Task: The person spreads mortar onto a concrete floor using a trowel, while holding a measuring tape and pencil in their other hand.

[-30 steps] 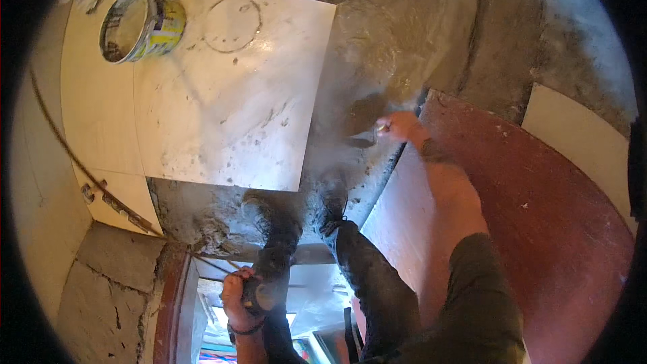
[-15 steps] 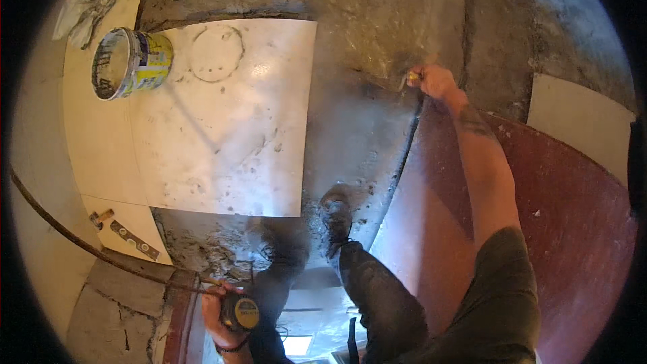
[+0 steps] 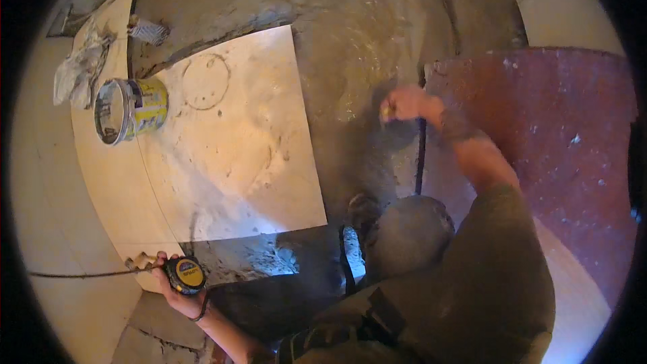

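Observation:
My left hand (image 3: 176,298), low at the left, is closed around a round black and yellow tape measure (image 3: 187,275). Ahead and to the right, my right hand (image 3: 412,103) reaches over wet grey mortar (image 3: 354,74). Its fingers are closed around a small yellowish thing that is blurred and too small to name. A large white tile (image 3: 269,182), smeared and bearing a ring mark, lies between my hands, left of the right hand. My bent knee (image 3: 412,232) is below the right hand, beside the tile's near right corner.
A yellow and white bucket (image 3: 149,108) stands on pale tiles at the left, with crumpled plastic (image 3: 81,71) beyond it. Farther back lies a striped wrapper (image 3: 149,32). A speckled red board (image 3: 552,135) covers the right, below a pale tile (image 3: 571,23). A dark thin line (image 3: 87,275) runs toward my left hand.
My body has lowered and my knee has come into view. The left hand with the tape measure has moved up and left; the right hand has come slightly nearer and left.

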{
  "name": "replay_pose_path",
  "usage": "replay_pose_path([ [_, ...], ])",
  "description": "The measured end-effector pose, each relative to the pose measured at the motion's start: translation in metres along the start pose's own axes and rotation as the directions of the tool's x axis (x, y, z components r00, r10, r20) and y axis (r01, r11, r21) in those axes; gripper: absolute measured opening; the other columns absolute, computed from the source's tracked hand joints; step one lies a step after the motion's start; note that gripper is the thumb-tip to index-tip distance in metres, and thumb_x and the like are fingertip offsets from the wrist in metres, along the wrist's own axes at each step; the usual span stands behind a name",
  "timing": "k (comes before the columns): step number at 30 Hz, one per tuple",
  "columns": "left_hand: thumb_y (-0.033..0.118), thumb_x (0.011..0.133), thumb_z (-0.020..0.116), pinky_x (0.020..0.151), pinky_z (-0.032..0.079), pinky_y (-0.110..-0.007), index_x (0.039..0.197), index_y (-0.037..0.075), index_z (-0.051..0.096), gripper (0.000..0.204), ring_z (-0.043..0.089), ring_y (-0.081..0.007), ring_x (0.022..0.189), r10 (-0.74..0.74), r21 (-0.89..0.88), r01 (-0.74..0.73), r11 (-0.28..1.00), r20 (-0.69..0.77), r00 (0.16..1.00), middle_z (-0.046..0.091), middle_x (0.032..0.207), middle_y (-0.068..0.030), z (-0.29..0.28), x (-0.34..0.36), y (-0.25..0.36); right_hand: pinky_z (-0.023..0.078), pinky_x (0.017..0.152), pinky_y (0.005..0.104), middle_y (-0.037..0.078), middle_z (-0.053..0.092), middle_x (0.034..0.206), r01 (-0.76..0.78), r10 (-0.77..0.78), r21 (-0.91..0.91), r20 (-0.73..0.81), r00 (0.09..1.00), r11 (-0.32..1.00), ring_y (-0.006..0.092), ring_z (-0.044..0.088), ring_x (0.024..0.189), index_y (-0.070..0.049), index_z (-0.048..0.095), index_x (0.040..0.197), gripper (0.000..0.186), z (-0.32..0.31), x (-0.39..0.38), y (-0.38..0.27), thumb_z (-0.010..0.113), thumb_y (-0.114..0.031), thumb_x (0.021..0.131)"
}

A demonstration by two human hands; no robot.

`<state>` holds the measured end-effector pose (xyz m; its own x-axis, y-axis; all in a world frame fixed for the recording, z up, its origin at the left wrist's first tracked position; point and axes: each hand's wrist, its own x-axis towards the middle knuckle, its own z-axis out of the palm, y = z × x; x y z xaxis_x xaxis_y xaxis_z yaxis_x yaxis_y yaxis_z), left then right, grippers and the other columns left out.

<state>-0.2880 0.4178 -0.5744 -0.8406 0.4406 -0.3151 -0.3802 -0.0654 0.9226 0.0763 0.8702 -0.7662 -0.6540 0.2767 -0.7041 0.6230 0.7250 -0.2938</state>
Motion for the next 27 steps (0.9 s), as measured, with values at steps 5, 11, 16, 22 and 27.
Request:
replay_pose_path([
  [5, 0.029, 0.098, 0.042, 0.081, 0.050, -0.036, 0.108, 0.009, 0.055, 0.026, 0.055, -0.0189, 0.098, 0.047, -0.007, -0.046, 0.999, 0.053, 0.997, 0.052, 0.114, -0.0043, -0.024, -0.001, -0.009, 0.048, 0.071, 0.0433, 0.012, 0.067, 0.088, -0.024, 0.032, 0.032, -0.291, 0.956, 0.999, 0.0324, 0.063, 0.082, -0.014, 0.067, 0.097, 0.033, -0.047, 0.046, 0.051, 0.064, -0.041, 0.079],
  [11, 0.026, 0.098, 0.042, 0.078, 0.053, -0.037, 0.107, 0.007, 0.058, 0.027, 0.058, -0.0189, 0.096, 0.017, 0.052, -0.019, 0.998, 0.041, 0.999, 0.057, 0.111, -0.0053, -0.040, -0.007, -0.008, 0.048, 0.074, 0.0416, 0.010, 0.067, 0.094, -0.173, 0.197, 0.097, -0.365, 0.910, 0.980, 0.0308, 0.063, 0.090, -0.014, 0.068, 0.099, 0.035, -0.096, 0.056, 0.065, 0.068, -0.039, 0.075],
  [16, 0.025, 0.099, 0.038, 0.081, 0.050, -0.036, 0.107, 0.008, 0.057, 0.026, 0.055, -0.0182, 0.097, 0.052, 0.032, -0.051, 0.998, -0.019, 0.998, 0.056, 0.110, -0.0044, -0.046, -0.012, -0.006, 0.049, 0.078, 0.0403, 0.008, 0.067, 0.100, -0.090, 0.090, 0.007, -0.162, 0.983, 0.996, 0.0289, 0.062, 0.094, -0.015, 0.069, 0.102, 0.037, -0.073, 0.018, 0.044, 0.068, -0.039, 0.073],
  [22, 0.025, 0.099, 0.038, 0.084, 0.050, -0.038, 0.107, 0.006, 0.058, 0.028, 0.057, -0.0216, 0.099, 0.052, 0.039, -0.053, 0.998, 0.043, 0.998, 0.058, 0.110, -0.0038, -0.036, -0.005, -0.011, 0.050, 0.071, 0.0415, 0.007, 0.068, 0.093, -0.044, 0.056, -0.072, 0.175, 0.983, 0.996, 0.0271, 0.064, 0.084, -0.013, 0.070, 0.094, 0.033, -0.001, 0.035, 0.008, 0.066, -0.039, 0.072],
  [27, 0.026, 0.100, 0.036, 0.081, 0.048, -0.033, 0.104, 0.007, 0.057, 0.028, 0.055, -0.0165, 0.096, -0.001, 0.061, -0.002, 0.998, 0.055, 0.998, 0.056, 0.105, -0.0037, -0.026, 0.002, -0.016, 0.049, 0.062, 0.0398, 0.004, 0.069, 0.078, 0.104, -0.102, -0.033, 0.046, 0.994, 0.994, 0.0227, 0.065, 0.070, -0.011, 0.071, 0.079, 0.026, -0.012, 0.071, 0.022, 0.068, -0.036, 0.072],
])
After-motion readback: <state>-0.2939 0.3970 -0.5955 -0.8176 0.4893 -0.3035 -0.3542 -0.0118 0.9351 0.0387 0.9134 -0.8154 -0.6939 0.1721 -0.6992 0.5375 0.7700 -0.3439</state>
